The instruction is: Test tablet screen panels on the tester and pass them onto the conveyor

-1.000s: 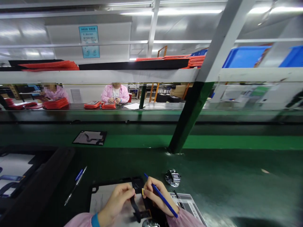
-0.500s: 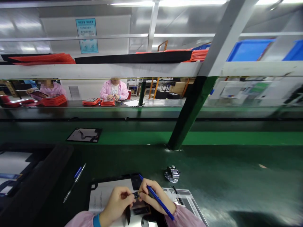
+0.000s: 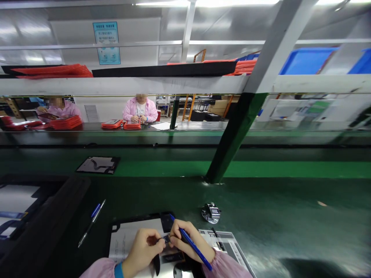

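Observation:
My left hand [image 3: 145, 247] pinches a small dark connector-like piece [image 3: 166, 239] between thumb and fingers. From the other side, the fingertips of my right hand [image 3: 189, 240] meet that piece; whether they grip it, I cannot tell. A blue pen-shaped tool [image 3: 194, 249] lies slanted through my right hand, held by its fingers. Below both hands is a flat panel [image 3: 123, 236] with a pale face and black edges, partly covered by my hands. A second flat sheet with printed lines [image 3: 233, 247] shows beyond my right wrist.
A silver round metal device [image 3: 211, 213] stands behind my right hand. At left lie a pen [image 3: 92, 223] and a black tray [image 3: 62, 216]. Another panel [image 3: 97, 165] rests on the green strip. A slanted post [image 3: 232, 141] rises ahead; people in pink sit across.
The panel on the green strip has shifted slightly left. My hands stay nearly in place, with the small piece tilted a little differently between them.

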Motion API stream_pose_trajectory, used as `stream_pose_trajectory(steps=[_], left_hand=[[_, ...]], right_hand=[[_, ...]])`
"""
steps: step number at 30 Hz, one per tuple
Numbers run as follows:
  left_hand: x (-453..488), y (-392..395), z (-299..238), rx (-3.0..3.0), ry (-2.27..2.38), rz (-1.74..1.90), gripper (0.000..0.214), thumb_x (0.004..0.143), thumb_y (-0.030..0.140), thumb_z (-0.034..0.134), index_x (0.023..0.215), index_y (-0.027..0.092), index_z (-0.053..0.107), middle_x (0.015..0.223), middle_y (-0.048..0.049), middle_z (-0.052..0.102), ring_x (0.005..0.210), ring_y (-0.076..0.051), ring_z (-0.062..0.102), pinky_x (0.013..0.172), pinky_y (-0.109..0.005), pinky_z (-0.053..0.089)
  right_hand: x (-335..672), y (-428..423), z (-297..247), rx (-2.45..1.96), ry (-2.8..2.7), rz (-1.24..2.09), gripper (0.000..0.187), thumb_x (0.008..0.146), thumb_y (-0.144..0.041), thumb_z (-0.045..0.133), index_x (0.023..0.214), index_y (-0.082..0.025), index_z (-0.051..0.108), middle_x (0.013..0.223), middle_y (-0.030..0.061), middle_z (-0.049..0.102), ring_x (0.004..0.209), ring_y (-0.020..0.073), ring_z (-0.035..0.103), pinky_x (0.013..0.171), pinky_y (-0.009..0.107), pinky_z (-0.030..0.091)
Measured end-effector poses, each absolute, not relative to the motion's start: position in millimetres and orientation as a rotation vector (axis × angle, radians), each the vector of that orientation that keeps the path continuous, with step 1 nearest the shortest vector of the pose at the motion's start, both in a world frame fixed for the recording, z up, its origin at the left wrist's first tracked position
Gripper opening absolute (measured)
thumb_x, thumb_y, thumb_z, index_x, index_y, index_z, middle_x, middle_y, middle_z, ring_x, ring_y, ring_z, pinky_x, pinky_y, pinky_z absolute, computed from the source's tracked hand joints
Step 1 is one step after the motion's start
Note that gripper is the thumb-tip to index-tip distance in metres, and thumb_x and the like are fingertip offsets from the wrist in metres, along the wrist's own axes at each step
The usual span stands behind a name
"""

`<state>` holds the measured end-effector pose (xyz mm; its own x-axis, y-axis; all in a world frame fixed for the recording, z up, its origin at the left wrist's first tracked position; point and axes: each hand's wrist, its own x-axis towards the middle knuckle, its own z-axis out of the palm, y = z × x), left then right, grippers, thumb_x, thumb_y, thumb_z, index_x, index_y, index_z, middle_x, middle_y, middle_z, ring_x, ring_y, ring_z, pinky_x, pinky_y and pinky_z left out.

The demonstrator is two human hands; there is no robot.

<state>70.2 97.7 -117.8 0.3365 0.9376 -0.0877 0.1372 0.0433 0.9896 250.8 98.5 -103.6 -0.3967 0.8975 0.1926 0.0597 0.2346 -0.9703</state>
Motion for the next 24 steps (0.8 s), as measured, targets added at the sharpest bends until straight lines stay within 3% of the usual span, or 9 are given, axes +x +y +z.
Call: stream_pose_trajectory(steps=[11,24], left_hand=[[69.6,96.3,-110.8,1.409,1.062,0.778,0.031,0.065,0.038,0.068,0.052,0.016,0.051,0.050,0.0028,0.046,0.050,-0.010,0.041,0.050,-0.023,0.029],[68.1,101.7,-114.5,1.364,1.028,0.820,0.037,0.066,0.047,0.069,0.053,0.014,0.057,0.049,0.0001,0.053,0.050,-0.011,0.046,0.052,-0.024,0.034]], right_hand=[[250.7,100.1,-107.9,-0.876,-1.709,1.226,0.033,0.077,-0.024,0.065,0.063,-0.022,0.035,0.059,-0.0007,0.058,0.056,0.0143,0.060,0.053,0.022,0.041],[245.9,100.2,-113.4,-0.875,-1.687,1.166,0.034,0.085,-0.034,0.058,0.064,-0.022,0.033,0.061,-0.0004,0.057,0.057,0.0132,0.056,0.054,0.023,0.040]])
